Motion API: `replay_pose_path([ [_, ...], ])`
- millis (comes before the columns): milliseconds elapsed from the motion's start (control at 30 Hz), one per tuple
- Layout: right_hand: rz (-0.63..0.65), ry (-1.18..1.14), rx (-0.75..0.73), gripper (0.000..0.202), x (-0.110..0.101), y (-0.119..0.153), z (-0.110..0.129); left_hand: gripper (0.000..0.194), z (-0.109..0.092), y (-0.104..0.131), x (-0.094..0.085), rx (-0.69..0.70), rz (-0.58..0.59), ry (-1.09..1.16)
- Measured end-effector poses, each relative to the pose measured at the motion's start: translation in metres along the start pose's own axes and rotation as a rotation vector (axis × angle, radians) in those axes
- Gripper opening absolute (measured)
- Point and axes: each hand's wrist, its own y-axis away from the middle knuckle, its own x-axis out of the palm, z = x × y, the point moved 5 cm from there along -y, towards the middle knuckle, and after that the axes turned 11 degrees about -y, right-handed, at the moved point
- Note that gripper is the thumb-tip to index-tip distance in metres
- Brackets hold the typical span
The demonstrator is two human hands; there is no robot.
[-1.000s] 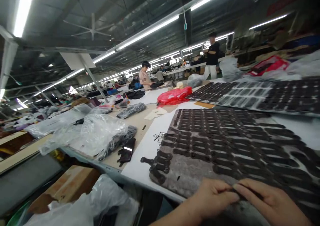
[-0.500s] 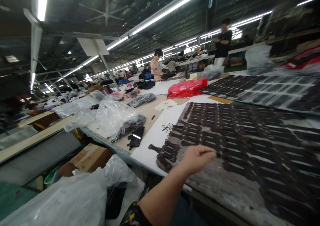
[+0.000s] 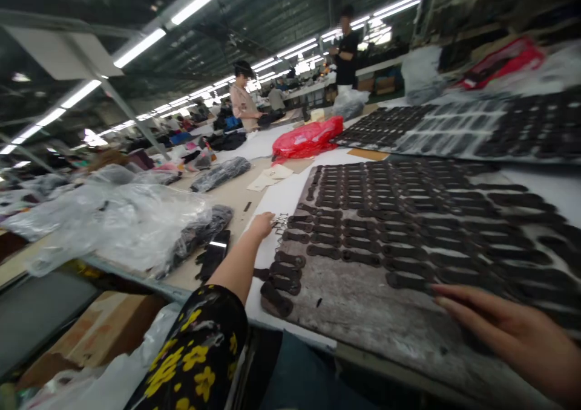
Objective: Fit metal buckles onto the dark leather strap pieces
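My left hand point(image 3: 262, 225) reaches out at the left side of the board, its fingers bunched together at a small pile of metal buckles point(image 3: 281, 221). Whatever its fingertips hold is hidden. Over the front right of the board is my right hand point(image 3: 503, 328), fingers stretched out and fingertips beside the end of a dark strap piece point(image 3: 410, 279). Many similar dark tabs with rounded ends lie in rows on a grey board point(image 3: 345, 313). A few tabs point(image 3: 287, 271) sit in a short stack at the board's left corner.
A black phone point(image 3: 216, 250) lies by my left forearm, near clear plastic bags point(image 3: 131, 216). Beyond the board are a red plastic bag point(image 3: 306, 139) and another sheet of dark pieces point(image 3: 454, 126). A cardboard box point(image 3: 102, 328) stands below the table's edge. Two people stand farther back.
My left hand has moved from over the board's front to the metal buckles at its left. My right hand has come into view at the right. The camera view has turned rightward.
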Motion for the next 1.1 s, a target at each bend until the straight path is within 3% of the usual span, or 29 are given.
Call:
replay_pose_path([
  [33,0.072,0.009,0.0,0.031,0.001,0.0,0.006,0.019,-0.002,-0.006,0.005,0.025,0.03,-0.026],
  [133,0.095,0.139,-0.041,0.024,0.001,-0.005,0.02,0.022,-0.002,-0.029,0.015,0.094,0.093,-0.086],
  [333,0.137,0.499,-0.047,0.026,0.023,-0.014,0.019,0.03,0.013,-0.06,0.018,0.122,0.132,-0.129],
  [533,0.164,0.793,-0.01,0.019,0.042,-0.025,0.026,0.029,0.026,-0.066,0.021,-0.012,0.149,-0.06],
  [667,0.154,0.786,-0.016,0.011,0.04,-0.033,0.028,0.027,0.037,-0.059,0.023,-0.096,0.133,0.014],
  [800,0.128,0.758,-0.084,0.002,0.035,-0.033,0.035,0.026,0.039,-0.041,0.019,-0.12,0.041,0.079],
  [900,0.131,0.741,-0.254,0.011,0.035,-0.022,0.046,0.025,0.04,-0.02,0.009,-0.272,-0.125,0.544],
  [1000,0.067,0.57,-0.536,0.014,0.03,-0.002,0.063,0.014,0.034,0.004,0.0,-0.402,-0.278,1.101],
  [1100,-0.075,0.382,-0.751,0.022,0.015,0.016,0.078,0.007,0.007,0.032,-0.012,-0.349,-0.242,1.293],
])
